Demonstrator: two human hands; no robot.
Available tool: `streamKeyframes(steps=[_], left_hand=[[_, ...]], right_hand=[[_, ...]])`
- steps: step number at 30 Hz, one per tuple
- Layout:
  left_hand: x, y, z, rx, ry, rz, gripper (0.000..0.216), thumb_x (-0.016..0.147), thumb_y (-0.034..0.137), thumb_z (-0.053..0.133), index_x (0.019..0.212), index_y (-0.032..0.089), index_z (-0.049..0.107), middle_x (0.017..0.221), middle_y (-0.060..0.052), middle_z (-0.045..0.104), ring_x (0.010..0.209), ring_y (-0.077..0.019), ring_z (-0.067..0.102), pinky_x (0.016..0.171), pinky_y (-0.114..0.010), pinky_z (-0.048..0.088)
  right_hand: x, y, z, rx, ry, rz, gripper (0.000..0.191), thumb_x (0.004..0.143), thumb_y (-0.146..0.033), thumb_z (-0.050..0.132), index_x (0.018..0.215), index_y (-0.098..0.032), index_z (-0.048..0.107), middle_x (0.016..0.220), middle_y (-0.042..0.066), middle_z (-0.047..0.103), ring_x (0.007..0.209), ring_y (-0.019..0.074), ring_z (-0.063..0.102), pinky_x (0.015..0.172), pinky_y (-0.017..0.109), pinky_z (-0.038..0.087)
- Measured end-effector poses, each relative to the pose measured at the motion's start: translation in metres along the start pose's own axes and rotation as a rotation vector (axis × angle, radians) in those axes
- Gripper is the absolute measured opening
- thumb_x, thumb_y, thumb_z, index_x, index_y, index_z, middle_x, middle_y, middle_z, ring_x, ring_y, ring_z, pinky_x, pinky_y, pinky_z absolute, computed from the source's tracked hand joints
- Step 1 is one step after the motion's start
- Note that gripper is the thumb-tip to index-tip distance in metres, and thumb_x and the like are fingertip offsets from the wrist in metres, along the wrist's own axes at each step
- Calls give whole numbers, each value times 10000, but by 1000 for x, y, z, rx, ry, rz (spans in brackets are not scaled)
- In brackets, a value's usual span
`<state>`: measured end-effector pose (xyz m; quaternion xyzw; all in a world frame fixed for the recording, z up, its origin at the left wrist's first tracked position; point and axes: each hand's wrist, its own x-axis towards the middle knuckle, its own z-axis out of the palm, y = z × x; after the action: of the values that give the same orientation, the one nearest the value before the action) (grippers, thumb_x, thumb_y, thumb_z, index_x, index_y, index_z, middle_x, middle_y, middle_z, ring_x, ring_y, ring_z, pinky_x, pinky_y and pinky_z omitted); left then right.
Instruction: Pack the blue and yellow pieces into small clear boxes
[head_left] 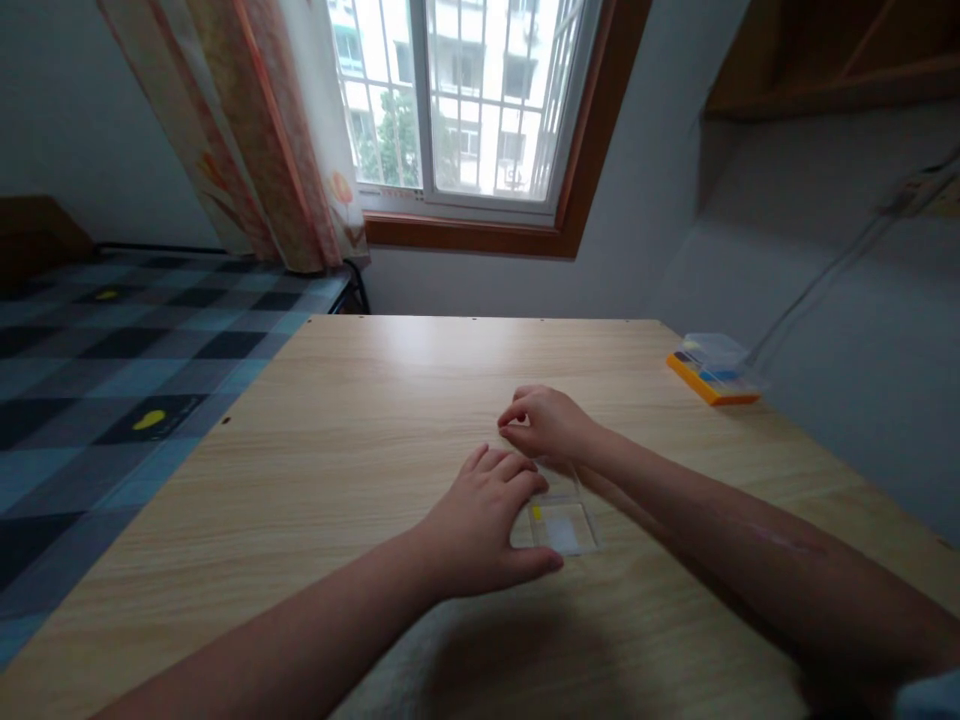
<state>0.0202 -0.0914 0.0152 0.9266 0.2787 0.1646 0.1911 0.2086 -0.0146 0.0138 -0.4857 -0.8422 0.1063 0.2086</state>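
Observation:
A small clear plastic case with a white and yellow patch inside lies flat on the wooden table. My left hand rests on its left edge, fingers together and thumb along the case's near side. My right hand sits just beyond the case's far end, fingertips pinched together; whatever they hold is too small to make out.
An orange-based box with a clear lid and coloured contents sits at the table's far right by the wall. A bed with a checked blue cover runs along the left. A window and curtain lie beyond the table's far edge.

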Motion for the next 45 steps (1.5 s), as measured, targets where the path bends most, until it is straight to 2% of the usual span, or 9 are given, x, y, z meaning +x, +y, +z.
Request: streamKeyframes(steps=[4, 9, 13, 17, 22, 25, 32, 39, 45], left_hand=[[0, 0, -1, 6, -1, -2, 586, 722, 528, 843, 1175, 204, 659, 1218, -85, 654, 1204, -350, 542, 1151, -581, 313], [2, 0, -2, -7, -17, -5, 595, 731, 531, 839, 1201, 218, 650, 1257, -89, 646, 1216, -346, 539, 1172, -578, 270], [2, -2, -2, -10, -36, 1, 591, 746, 555, 819, 1210, 231, 649, 1259, -94, 641, 1189, -337, 547, 1154, -559, 287], [2, -3, -3, 3, -33, 7, 581, 758, 582, 797, 1202, 236, 649, 1240, -97, 639, 1161, -331, 556, 1137, -554, 299], [3, -1, -7, 3, -57, 12, 512, 782, 551, 794, 1155, 234, 645, 1234, -93, 646, 1164, -325, 558, 1123, -541, 312], [4, 0, -8, 4, -63, 18, 488, 781, 555, 791, 1123, 237, 648, 1222, -85, 650, 1163, -323, 566, 1117, -547, 317], [3, 0, -8, 16, -74, 6, 547, 768, 523, 820, 1196, 240, 632, 1251, -99, 639, 1187, -325, 556, 1127, -556, 305], [3, -1, -6, 4, -57, 7, 547, 774, 546, 800, 1197, 237, 641, 1244, -92, 645, 1177, -332, 562, 1128, -557, 310], [4, -1, -6, -1, -72, 9, 567, 771, 531, 812, 1220, 235, 633, 1247, -97, 641, 1175, -329, 557, 1117, -553, 316]], right_hand=[[-6, -7, -11, 11, -10, -17, 106, 862, -157, 723, 867, -188, 824, 827, 38, 681, 795, 149, 618, 724, 254, 434], [-46, -19, -58, 131, 20, -203, 106, 925, -191, 700, 912, -193, 805, 818, 26, 661, 772, 126, 608, 713, 240, 445], [-87, -24, -82, 265, -204, -303, 154, 978, -230, 644, 975, -202, 795, 820, 20, 652, 721, 109, 605, 686, 229, 460], [-104, -26, -70, 209, -338, -315, 175, 963, -167, 623, 946, -201, 794, 821, 22, 660, 740, 119, 611, 708, 238, 459], [-103, -23, -46, 122, -298, -411, 180, 937, -140, 626, 910, -209, 790, 817, 13, 672, 734, 123, 599, 676, 240, 429], [-103, -21, -39, 128, -269, -385, 193, 955, -155, 609, 929, -224, 788, 847, 11, 682, 736, 118, 602, 683, 232, 431], [-104, -19, -45, 163, -187, -372, 201, 964, -161, 586, 949, -197, 783, 840, 28, 644, 716, 119, 579, 690, 240, 437], [-105, -16, -48, 123, -240, -402, 204, 925, -143, 590, 915, -208, 783, 822, 17, 596, 687, 113, 544, 646, 240, 395], [-104, -16, -41, 62, -233, -409, 219, 984, -197, 560, 932, -236, 769, 820, 6, 592, 692, 114, 505, 640, 255, 335]])
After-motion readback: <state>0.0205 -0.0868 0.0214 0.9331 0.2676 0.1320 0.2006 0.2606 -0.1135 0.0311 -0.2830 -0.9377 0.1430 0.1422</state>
